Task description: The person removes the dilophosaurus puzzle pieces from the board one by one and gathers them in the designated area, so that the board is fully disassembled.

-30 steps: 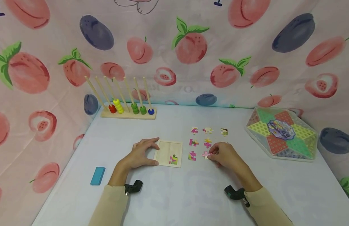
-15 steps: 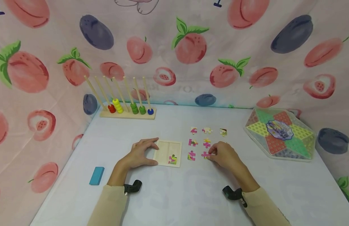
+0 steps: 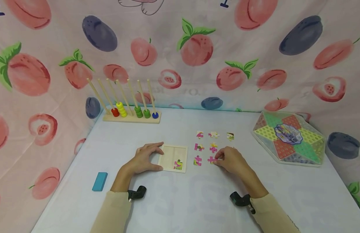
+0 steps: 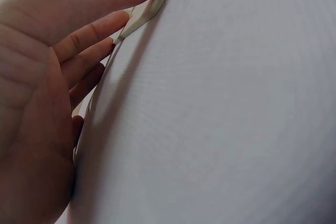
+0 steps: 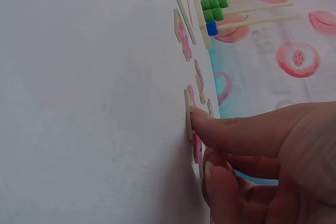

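Observation:
In the head view my left hand (image 3: 143, 158) holds the left side of a square wooden puzzle tray (image 3: 169, 154), thumb at the near corner and fingers at the far one. One puzzle piece (image 3: 178, 164) lies in the tray's near right corner. My right hand (image 3: 233, 161) pinches a pink cross-shaped puzzle piece (image 3: 211, 159) on the table. The right wrist view shows the thumb (image 5: 210, 124) over that piece, with the other fingers curled beside it. Several loose pieces lie around it, including a pink one (image 3: 198, 160) between it and the tray.
A wooden bead stacker (image 3: 131, 119) with coloured beads stands at the back left. The clear hexagonal box (image 3: 290, 137) with a patterned lid sits at the right. Beside the left forearm lies a blue block (image 3: 100, 181). A fruit-print cloth hangs behind the white table.
The piece at my right fingertips looked paler a second ago and now shows more magenta. The left hand keeps its place on the tray. The head view has shifted slightly.

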Motion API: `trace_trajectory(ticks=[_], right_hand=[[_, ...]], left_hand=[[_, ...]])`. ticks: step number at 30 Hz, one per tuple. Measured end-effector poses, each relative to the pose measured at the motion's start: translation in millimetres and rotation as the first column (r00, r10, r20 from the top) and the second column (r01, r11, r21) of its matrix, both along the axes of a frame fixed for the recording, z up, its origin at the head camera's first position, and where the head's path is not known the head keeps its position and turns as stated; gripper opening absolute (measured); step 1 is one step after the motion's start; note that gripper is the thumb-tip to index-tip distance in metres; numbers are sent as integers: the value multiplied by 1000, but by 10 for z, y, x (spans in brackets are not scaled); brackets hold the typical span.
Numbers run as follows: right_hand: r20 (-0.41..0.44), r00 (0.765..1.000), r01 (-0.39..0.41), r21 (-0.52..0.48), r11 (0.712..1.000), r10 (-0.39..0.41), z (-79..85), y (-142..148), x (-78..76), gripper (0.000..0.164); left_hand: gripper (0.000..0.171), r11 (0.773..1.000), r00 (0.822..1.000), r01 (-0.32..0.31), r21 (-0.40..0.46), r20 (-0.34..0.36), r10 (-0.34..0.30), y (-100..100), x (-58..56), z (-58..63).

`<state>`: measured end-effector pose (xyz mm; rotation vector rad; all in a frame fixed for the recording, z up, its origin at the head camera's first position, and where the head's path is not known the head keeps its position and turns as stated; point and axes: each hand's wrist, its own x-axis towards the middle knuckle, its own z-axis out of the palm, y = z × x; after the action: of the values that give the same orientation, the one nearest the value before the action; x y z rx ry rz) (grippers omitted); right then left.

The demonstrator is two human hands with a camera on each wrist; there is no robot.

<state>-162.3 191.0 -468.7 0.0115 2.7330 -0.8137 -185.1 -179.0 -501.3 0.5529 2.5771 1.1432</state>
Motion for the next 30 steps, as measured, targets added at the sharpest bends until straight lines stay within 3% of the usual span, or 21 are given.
trace_trajectory(ticks=[8, 12, 16, 23, 30], right_hand=[[-26, 999, -30, 13, 999, 31, 7, 14, -10, 15], [-86, 994, -66, -47, 997, 61, 35, -32, -42, 17], [-178, 977, -138, -100, 985, 118, 120, -162, -99, 29], [-268, 932, -300, -203, 932, 242, 299, -418, -198, 54], [-204, 897, -431, -205, 878, 393, 264, -669, -288, 56]], left_hand=[[47, 1000, 1000, 1, -1, 10, -1, 5, 3, -4], [47, 1000, 1000, -4, -14, 17, 4, -8, 18, -22], [47, 1000, 1000, -9, -20, 20, 9, -9, 27, -31], [48, 1000, 1000, -6, -13, 20, 6, 1, 13, -30], [48, 999, 1000, -3, -36, 23, 4, 4, -16, -2]])
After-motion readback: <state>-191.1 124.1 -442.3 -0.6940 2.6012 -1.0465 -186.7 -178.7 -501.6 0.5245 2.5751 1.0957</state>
